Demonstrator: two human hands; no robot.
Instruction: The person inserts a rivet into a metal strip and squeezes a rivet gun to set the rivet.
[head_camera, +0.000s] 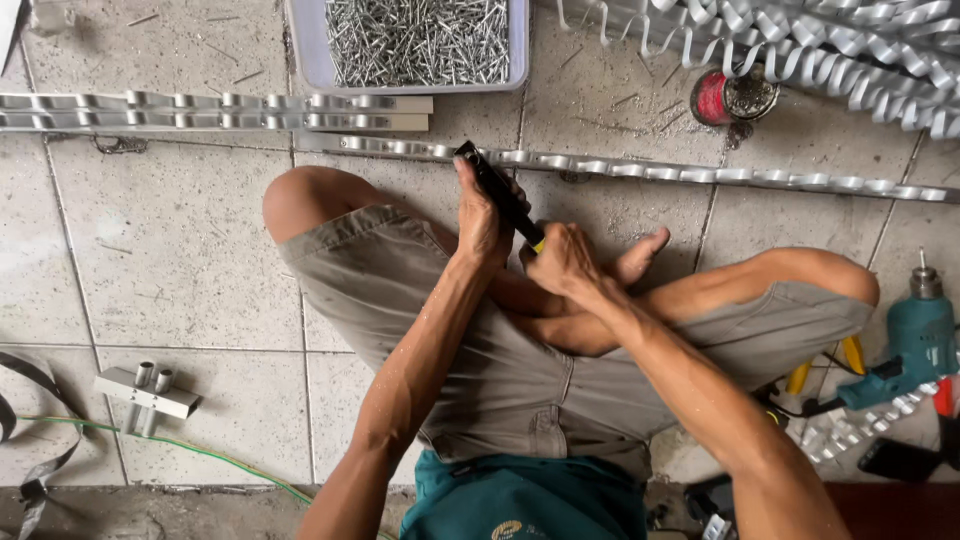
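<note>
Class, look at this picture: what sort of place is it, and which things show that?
Probably a small metalwork shop floor: a tray of rivets, long metal strips on the tiled floor, and a teal power drill.

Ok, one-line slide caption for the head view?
Seated cross-legged on tiles, left hand and right hand grip a black hand tool against a long metal strip.

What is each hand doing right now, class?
Left hand: closed around the black hand tool.
Right hand: closed on the tool's lower handle end.
</note>
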